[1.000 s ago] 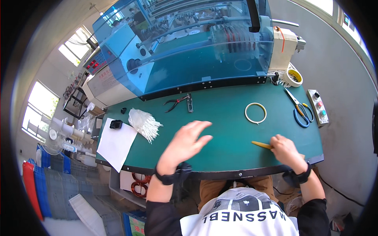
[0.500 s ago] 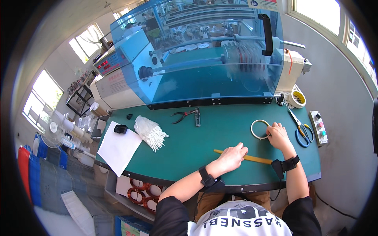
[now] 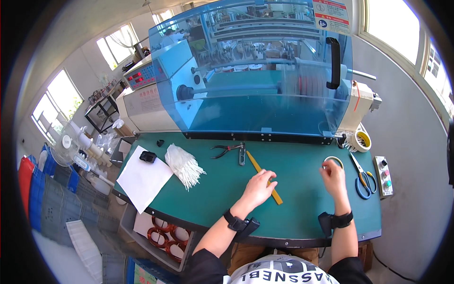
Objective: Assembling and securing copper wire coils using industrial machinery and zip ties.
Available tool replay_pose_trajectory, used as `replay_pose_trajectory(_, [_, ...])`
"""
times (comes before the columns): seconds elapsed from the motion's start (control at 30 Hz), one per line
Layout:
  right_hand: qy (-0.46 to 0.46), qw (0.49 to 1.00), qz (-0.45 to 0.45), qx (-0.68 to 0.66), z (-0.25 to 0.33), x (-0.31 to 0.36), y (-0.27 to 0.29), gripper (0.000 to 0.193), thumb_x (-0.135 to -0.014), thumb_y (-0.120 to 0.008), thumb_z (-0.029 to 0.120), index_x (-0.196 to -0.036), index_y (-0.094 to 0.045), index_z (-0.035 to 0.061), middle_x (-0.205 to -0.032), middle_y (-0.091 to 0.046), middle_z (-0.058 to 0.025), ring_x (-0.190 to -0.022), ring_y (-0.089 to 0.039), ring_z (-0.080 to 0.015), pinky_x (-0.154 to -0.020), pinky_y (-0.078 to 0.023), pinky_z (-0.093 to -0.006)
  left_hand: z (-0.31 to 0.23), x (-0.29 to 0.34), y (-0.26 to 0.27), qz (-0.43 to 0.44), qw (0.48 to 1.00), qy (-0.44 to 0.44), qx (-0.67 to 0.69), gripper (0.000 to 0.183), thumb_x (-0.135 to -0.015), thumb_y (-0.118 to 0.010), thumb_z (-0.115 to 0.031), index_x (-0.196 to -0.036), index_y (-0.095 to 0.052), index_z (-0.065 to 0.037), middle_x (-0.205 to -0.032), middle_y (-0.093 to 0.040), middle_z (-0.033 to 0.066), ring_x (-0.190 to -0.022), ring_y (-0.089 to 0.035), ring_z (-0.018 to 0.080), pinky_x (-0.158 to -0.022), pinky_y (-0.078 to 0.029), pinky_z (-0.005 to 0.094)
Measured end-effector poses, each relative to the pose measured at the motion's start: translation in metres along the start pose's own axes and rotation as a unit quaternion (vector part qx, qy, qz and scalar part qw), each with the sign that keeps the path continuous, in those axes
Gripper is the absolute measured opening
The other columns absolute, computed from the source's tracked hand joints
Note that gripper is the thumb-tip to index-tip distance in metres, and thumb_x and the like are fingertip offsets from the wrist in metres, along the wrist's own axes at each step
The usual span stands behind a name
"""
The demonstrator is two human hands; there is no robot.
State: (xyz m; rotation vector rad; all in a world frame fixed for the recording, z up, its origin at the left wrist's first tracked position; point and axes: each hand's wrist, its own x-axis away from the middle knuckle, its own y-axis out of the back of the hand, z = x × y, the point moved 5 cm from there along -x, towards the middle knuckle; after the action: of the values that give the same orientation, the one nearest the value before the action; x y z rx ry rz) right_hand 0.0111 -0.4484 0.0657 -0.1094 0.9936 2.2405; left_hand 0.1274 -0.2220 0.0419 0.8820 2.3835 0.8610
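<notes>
My left hand (image 3: 259, 190) is closed over a flat yellow strip (image 3: 254, 162), which slants across the green tabletop with both ends showing. To the right, the fingers of my right hand (image 3: 335, 180) pinch a thin cream ring (image 3: 335, 157). The hand hides the ring's near part. Beside that hand lie scissors (image 3: 363, 177) with blue and orange handles. Red-handled pliers (image 3: 224, 150) and a small metal tool (image 3: 242, 154) lie beyond the strip's far end.
A winding machine with a blue clear cover (image 3: 255, 113) spans the back. On the left are a bag of white ties (image 3: 184, 165), white paper (image 3: 143, 180) and a black object (image 3: 148, 156). A tape roll (image 3: 362, 141) and button box (image 3: 383, 176) stand right. Copper coils (image 3: 161, 232) lie below.
My left hand has moved left and the yellow strip has swung from nearly level to steeply slanted. My right hand has drawn the ring rightward, and the ring now looks smaller and tilted.
</notes>
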Motion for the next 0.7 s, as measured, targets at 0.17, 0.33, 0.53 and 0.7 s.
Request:
replay_pose_trajectory(0.17, [-0.013, 0.997, 0.067, -0.021, -0.016, 0.018, -0.052, 0.015, -0.078, -0.064, 0.012, -0.088, -0.061, 0.0016, -0.064, -0.061, -0.0119, -0.058, -0.06, -0.0275, -0.057, -0.047, -0.0349, 0.03, -0.001, -0.005, -0.076, 0.987, 0.063, 0.123, 0.014, -0.084, -0.063, -0.009, -0.096, -0.062, 0.0, -0.09, -0.06, 0.0084, -0.06, -0.058, 0.0129, -0.059, -0.048, 0.0257])
replay_pose_trajectory(0.33, [-0.02, 0.997, 0.08, 0.001, -0.01, 0.018, -0.053, 0.013, -0.078, -0.063, 0.012, -0.087, -0.062, 0.0032, -0.067, -0.063, -0.0128, -0.063, -0.061, -0.0302, -0.059, -0.048, -0.0368, 0.029, -0.002, -0.001, -0.101, 0.994, 0.049, 0.019, 0.017, -0.083, -0.064, -0.015, -0.096, -0.064, -0.003, -0.097, -0.059, 0.0065, -0.07, -0.059, 0.0169, -0.066, -0.049, 0.0292])
replay_pose_trajectory(0.53, [0.03, 0.997, 0.064, 0.004, -0.003, 0.016, -0.057, 0.012, -0.078, -0.063, 0.009, -0.087, -0.062, 0.0003, -0.066, -0.061, -0.0143, -0.059, -0.06, -0.0271, -0.057, -0.047, -0.0328, 0.019, 0.001, 0.001, -0.052, 0.995, -0.014, -0.078, 0.017, -0.081, -0.065, -0.021, -0.087, -0.069, -0.006, -0.108, -0.059, 0.0058, -0.097, -0.055, 0.0251, -0.084, -0.047, 0.0364])
replay_pose_trajectory(0.7, [0.033, 0.997, 0.061, 0.02, -0.005, 0.016, -0.056, 0.01, -0.078, -0.064, 0.01, -0.084, -0.061, 0.0028, -0.066, -0.06, -0.0132, -0.061, -0.06, -0.0309, -0.057, -0.046, -0.0373, 0.022, -0.002, -0.007, -0.023, 0.998, -0.059, 0.029, 0.014, -0.082, -0.064, -0.019, -0.084, -0.066, -0.005, -0.106, -0.062, 0.008, -0.095, -0.059, 0.0265, -0.083, -0.047, 0.0361])
